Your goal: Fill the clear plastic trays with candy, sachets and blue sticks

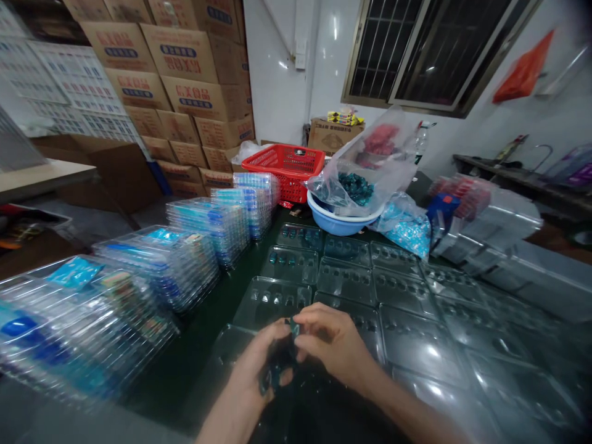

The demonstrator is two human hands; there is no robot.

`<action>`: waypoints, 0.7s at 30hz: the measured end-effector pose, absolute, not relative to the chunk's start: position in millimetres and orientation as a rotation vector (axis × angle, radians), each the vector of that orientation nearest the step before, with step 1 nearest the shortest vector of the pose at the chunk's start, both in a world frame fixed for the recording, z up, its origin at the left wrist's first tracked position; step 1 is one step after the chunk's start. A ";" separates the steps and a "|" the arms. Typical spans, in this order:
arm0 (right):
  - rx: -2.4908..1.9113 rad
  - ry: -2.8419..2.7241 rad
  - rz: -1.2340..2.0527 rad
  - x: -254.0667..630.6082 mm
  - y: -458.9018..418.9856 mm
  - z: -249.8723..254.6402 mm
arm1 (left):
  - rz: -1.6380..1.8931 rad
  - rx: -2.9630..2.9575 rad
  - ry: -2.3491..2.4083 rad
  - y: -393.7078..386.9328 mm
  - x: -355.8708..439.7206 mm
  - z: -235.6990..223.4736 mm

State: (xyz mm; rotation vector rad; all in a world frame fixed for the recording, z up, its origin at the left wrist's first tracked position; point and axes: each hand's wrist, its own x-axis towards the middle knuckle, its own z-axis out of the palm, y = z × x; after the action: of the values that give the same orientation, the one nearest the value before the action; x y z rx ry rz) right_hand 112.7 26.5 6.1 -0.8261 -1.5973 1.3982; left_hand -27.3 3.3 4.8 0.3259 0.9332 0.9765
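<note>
My left hand (252,367) is cupped around several small, shiny dark-teal pieces (272,375), whose exact kind I cannot make out. At its fingertips, my right hand (333,338) pinches one small teal piece (295,327). Both hands hover over the near rows of clear plastic trays (416,339) with moulded hollows. Farther back, a clear tray (303,262) has teal pieces in its row of hollows, and another tray (300,228) behind it holds some too. A heap of the same teal pieces (356,188) sits in an open plastic bag in a light-blue basin (342,226).
Stacks of filled clear trays (152,262) line the left of the dark green table (194,345). Behind stand a red basket (296,179) and piled cartons (194,98). A bag of blue-and-white packets (407,228) and stacked clear plastic trays (504,246) are on the right.
</note>
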 end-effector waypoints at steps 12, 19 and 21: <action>-1.005 -1.680 1.178 110.7 34.9 9.1 | 1.044 0.459 1.047 -0.9 -35.9 10.8; -1.126 -1.896 0.941 106.6 78.4 2.6 | 1.135 0.284 1.011 3.4 -40.5 7.3; -1.286 -2.046 0.616 108.2 113.5 0.7 | 1.179 0.210 1.027 3.7 -43.8 9.8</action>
State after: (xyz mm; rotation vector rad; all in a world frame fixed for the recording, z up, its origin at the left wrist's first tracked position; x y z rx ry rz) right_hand 108.2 113.5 0.7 -1.2860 -2.0458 0.6157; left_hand -43.8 3.7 9.8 0.2099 1.0268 1.1794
